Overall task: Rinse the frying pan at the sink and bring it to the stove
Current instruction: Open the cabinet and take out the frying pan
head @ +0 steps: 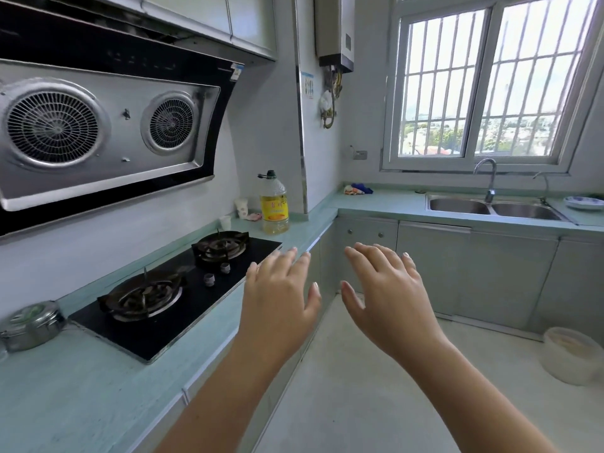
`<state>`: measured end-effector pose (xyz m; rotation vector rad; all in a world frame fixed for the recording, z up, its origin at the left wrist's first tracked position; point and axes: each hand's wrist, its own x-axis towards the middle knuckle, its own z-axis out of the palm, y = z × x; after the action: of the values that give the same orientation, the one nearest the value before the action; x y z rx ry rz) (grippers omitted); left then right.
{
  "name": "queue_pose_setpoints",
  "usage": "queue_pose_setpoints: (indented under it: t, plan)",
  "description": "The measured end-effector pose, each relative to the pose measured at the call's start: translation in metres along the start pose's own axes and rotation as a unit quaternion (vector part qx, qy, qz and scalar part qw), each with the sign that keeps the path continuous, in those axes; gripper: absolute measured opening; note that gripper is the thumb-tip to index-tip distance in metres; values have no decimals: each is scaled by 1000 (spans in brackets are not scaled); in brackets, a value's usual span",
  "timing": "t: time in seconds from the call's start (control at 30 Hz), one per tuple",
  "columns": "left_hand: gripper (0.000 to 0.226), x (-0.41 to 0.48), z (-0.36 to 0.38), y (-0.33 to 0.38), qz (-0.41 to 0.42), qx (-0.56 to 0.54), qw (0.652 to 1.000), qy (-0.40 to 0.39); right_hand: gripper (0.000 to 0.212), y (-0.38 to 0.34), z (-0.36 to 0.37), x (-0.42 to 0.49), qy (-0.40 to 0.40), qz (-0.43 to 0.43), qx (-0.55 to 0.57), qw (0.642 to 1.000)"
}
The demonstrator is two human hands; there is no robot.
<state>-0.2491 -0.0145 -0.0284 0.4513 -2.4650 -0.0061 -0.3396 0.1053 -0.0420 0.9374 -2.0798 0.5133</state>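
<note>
Stove [163,289] in counter's [81,387] left run, under range hood [98,132]. Tin [31,325] at stove's near end; oil bottle [274,204] past its far end, cups [241,208] left of bottle by the wall. Sink [496,207] in far run below window [483,83], plate [585,202] right of it, cloths [358,189] in far corner. Tub [570,354] on floor [353,403], right.

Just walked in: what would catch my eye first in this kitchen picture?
Two bare hands, the left hand and the right hand, stretch forward open and empty in the middle. On the left a range hood with two round fans hangs above a black two-burner gas stove. Far right, a barred window lights a double sink.
</note>
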Motion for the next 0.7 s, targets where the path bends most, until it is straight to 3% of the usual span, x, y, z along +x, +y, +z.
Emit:
queue_pose_setpoints:
  t: [0.4,0.7]
  plan:
    - [52,104,141,30,27,-45,996,-75,43,113,106,33,-41,45,-37,997]
    - [51,220,254,-1,48,-60,993,-87,43,164,231,107,-63,57,-78,993]
